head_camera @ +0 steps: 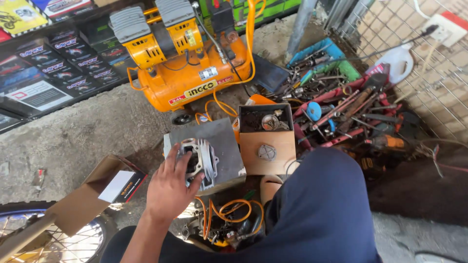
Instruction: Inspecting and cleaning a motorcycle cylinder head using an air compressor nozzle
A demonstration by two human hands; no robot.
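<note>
My left hand [170, 187] rests on a silver finned engine cylinder [201, 160], fingers wrapped over its near side. The cylinder sits on a grey metal plate [219, 136] laid on the ground. My right hand is out of sight, hidden past my blue-trousered knee [317, 204]. An open cardboard box [265, 134] with small metal parts stands just to the right of the plate, a round metal piece on its front flap.
An orange air compressor [187, 63] with an orange hose [229, 212] stands behind the plate. A heap of hand tools [341, 107] lies at right by a wire mesh panel [434, 73]. An open carton [105, 187] and a spoked wheel [48, 238] are at lower left.
</note>
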